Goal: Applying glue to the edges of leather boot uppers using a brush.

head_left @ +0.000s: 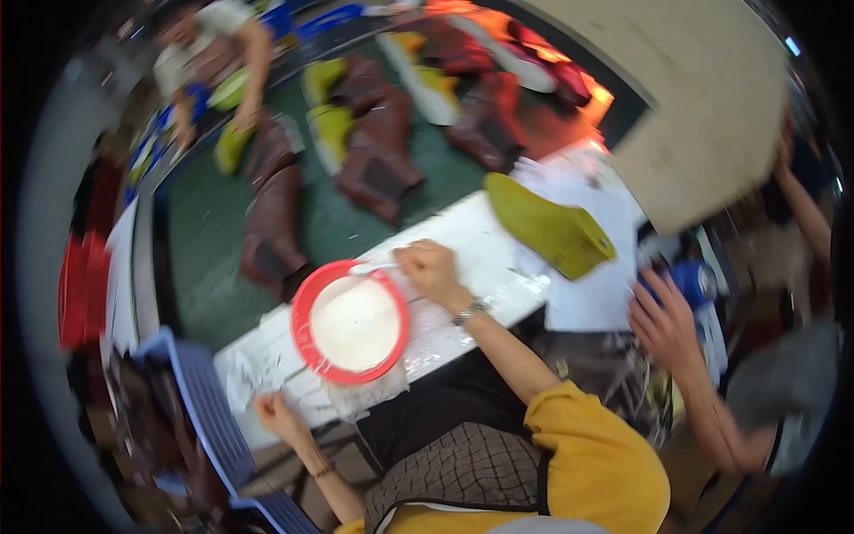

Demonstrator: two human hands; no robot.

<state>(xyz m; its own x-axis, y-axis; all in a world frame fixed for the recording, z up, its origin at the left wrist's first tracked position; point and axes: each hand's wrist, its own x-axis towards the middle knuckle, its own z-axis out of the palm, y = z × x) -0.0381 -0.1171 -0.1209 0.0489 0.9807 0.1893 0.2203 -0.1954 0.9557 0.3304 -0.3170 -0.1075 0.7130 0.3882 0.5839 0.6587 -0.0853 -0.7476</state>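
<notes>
My right hand [430, 270], a watch on its wrist, is closed around a short white brush-like tool [375, 266]. That tool reaches over the rim of a red bowl [301, 313] holding white liquid [357, 324]. The bowl stands on a white work board [471, 238] in front of me. At the board's near left edge my left hand [281, 418] has its fingers curled in; blur hides what they hold, if anything. Beyond the bowl a brown leather boot upper [274, 222] lies on the green conveyor belt [200, 227], its end close to the bowl.
More brown boot uppers [378, 169] with yellow-green lasts [334, 133] lie on the belt, near an orange-glowing heater [569, 107]. A yellow-green last [551, 227] rests on papers. A blue crate [200, 400] stands left. A co-worker's hand [663, 320] is beside a blue can [694, 283]; another person [213, 53] works across the belt.
</notes>
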